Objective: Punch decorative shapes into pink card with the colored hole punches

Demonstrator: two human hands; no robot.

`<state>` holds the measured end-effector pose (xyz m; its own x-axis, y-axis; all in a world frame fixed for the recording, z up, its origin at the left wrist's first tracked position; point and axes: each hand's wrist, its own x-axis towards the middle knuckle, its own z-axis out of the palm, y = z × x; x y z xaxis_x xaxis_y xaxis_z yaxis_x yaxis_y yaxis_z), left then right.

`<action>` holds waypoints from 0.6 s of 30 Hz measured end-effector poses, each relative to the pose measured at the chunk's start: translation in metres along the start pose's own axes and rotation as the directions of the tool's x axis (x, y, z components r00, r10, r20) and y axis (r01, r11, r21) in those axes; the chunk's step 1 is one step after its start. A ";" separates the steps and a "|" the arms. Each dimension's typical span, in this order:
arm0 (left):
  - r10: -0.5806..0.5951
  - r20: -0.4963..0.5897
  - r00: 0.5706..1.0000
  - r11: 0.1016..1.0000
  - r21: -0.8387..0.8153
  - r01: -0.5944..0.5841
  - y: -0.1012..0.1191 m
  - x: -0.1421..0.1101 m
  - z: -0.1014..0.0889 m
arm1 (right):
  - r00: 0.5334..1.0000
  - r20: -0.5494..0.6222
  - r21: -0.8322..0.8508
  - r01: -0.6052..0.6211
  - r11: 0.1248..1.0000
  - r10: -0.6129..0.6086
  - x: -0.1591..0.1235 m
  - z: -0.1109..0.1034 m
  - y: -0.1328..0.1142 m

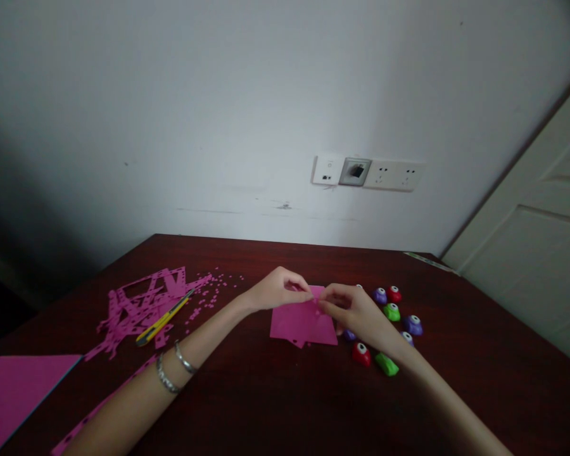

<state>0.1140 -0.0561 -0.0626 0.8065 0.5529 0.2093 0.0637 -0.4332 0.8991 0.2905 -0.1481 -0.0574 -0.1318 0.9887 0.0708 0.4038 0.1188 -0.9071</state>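
Note:
A pink square sheet [297, 324] lies on the table in front of me, with a small pink corner poking out below its near edge. My left hand [281, 291] hovers over its upper part, thumb and forefinger pinched together. Opposite it, my right hand [354, 307] also has its fingers closed in a pinch, the two sets of fingertips almost meeting. Tiny pink bits show by the fingertips, but what either pinch holds is too small to make out. Two silver bangles [168, 375] circle my left forearm.
A pile of pink cut-out strips [137, 310], a yellow utility knife [164, 322] and scattered pink bits [204, 301] lie left. Closer is a larger pink sheet [23, 386]. Several red, green and purple one-eyed figures [413, 325] surround my right hand. Wall sockets [394, 175] sit behind.

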 end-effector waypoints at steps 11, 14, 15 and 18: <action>-0.146 -0.108 0.983 0.975 -0.183 0.124 0.000 0.001 0.006 | 0.996 -0.083 0.198 -0.025 0.980 0.042 0.009 0.001 0.005; -0.151 -0.091 0.984 0.976 -0.173 0.134 -0.001 0.001 0.004 | 0.996 -0.072 0.186 -0.031 0.982 0.045 0.010 0.001 0.006; -0.150 -0.086 0.985 0.975 -0.176 0.134 -0.002 0.002 0.003 | 0.997 -0.069 0.178 -0.026 0.984 0.039 0.010 0.002 0.007; -0.136 -0.073 0.988 0.978 -0.166 0.122 -0.005 0.002 0.004 | 0.998 -0.062 0.160 -0.007 0.987 0.017 0.011 0.003 0.011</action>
<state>0.1173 -0.0555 -0.0679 0.7450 0.6575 0.1126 0.0633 -0.2377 0.9693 0.2905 -0.1366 -0.0678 -0.0686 0.9944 0.0805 0.2545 0.0955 -0.9624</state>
